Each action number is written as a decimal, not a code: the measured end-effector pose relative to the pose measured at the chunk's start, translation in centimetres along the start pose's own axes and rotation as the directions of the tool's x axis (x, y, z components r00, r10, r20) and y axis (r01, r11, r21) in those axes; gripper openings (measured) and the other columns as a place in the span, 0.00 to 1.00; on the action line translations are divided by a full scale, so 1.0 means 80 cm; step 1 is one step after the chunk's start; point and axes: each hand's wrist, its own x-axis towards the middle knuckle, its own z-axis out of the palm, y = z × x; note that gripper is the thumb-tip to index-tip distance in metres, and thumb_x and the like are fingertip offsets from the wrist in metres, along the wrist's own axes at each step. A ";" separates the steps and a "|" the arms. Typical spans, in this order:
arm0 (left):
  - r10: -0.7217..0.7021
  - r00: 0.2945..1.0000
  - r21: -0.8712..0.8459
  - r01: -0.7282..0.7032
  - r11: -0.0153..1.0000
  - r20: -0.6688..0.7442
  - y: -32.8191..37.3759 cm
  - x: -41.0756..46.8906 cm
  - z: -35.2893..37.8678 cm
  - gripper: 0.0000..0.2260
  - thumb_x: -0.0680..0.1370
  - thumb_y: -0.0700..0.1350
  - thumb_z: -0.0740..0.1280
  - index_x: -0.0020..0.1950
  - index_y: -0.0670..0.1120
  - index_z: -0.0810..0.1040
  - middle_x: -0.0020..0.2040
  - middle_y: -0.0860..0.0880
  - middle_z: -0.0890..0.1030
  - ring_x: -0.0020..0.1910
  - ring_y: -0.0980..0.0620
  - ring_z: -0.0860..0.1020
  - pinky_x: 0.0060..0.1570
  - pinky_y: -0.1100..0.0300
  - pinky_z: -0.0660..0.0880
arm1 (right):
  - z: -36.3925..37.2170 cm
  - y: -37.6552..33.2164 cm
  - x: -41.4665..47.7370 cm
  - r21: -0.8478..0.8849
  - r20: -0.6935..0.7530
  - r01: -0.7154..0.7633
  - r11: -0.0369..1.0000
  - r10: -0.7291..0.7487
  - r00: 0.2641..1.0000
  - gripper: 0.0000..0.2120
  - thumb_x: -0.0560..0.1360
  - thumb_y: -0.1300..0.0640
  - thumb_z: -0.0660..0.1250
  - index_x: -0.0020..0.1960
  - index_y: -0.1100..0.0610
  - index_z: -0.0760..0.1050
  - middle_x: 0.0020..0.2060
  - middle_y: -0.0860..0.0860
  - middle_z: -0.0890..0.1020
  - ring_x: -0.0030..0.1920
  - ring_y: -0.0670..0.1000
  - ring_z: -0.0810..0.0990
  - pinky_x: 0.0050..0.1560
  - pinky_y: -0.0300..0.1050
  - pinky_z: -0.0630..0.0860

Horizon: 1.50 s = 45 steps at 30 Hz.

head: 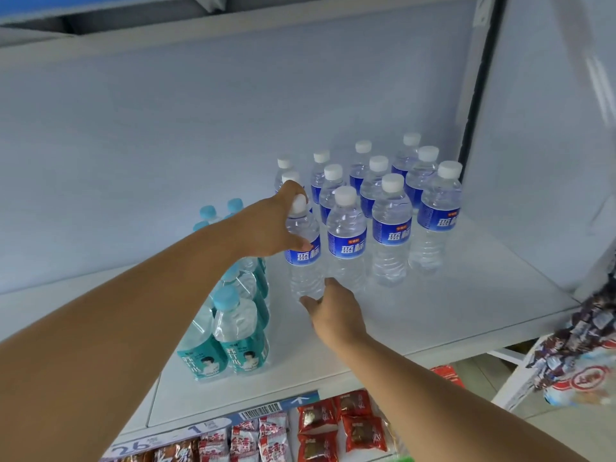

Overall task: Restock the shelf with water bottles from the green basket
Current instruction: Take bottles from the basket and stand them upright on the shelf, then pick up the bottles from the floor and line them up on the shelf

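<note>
Left hand (276,225) gripped a water bottle (303,255) standing on the shelf (433,321).
Its fingers curled round the neck under the white cap, while the right hand (336,311) spread its fingers, tips at the bottle's base. Eleven more blue-label bottles (391,228) stood right of and beyond the fingers, making twelve in rows of four. A wrapped pack of teal-capped bottles (233,335), count unclear, crowded just left of the fingers.

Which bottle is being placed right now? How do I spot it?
On the white shelf, find the blue-labelled water bottles right of the teal ones. It is the front-left bottle, the only one with the left hand gripping its top and the right hand at its base.
</note>
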 end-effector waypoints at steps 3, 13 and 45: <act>0.009 1.000 -0.044 -0.009 0.999 0.004 -0.004 0.001 0.000 0.34 0.71 0.48 0.79 0.68 0.56 0.61 0.58 0.51 0.77 0.53 0.49 0.80 0.49 0.55 0.80 | 0.002 -0.003 -0.001 -0.010 0.000 0.002 1.000 -0.002 1.000 0.20 0.76 0.43 0.72 0.59 0.56 0.75 0.53 0.53 0.85 0.54 0.55 0.84 0.54 0.47 0.80; 0.040 0.987 -0.132 -0.061 0.989 -0.158 -0.002 -0.030 0.005 0.38 0.69 0.51 0.80 0.73 0.55 0.61 0.64 0.49 0.73 0.58 0.48 0.77 0.59 0.48 0.78 | -0.034 -0.003 -0.029 -0.105 0.032 -0.047 0.993 0.051 0.998 0.20 0.78 0.46 0.69 0.61 0.61 0.76 0.54 0.55 0.84 0.55 0.58 0.83 0.54 0.48 0.78; -0.566 0.792 0.099 0.560 0.823 0.228 -0.091 -0.527 0.268 0.06 0.79 0.54 0.62 0.48 0.57 0.78 0.46 0.57 0.80 0.45 0.52 0.79 0.45 0.53 0.80 | 0.060 0.083 -0.350 -0.003 0.512 0.337 0.942 -0.288 0.809 0.12 0.79 0.50 0.68 0.60 0.54 0.81 0.51 0.47 0.85 0.49 0.44 0.82 0.51 0.44 0.80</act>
